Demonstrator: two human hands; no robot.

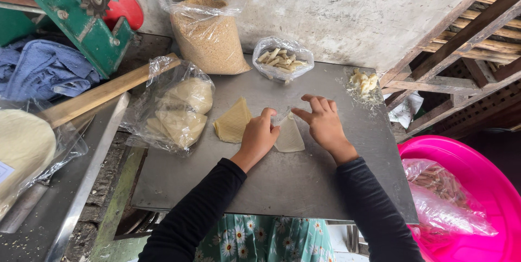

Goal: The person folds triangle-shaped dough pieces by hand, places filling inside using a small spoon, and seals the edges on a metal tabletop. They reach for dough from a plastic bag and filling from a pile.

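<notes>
My left hand [258,136] and my right hand [324,124] meet over a pale thin wrapper sheet [290,137] lying on the grey metal tray [282,180]. Both hands pinch its top edge, where something small and greyish shows between the fingertips. A stack of yellowish triangular wrappers [233,122] lies just left of my left hand. Behind the hands stands a small clear bag of finished rolls [282,59]. A little heap of pale filling [363,83] sits at the tray's far right corner.
A big bag of breadcrumbs [209,36] leans on the wall. A plastic bag of round sheets [176,107] lies left. A pink basin [467,202] with a bag is at right. A green machine [81,17] and blue cloth [43,69] are far left.
</notes>
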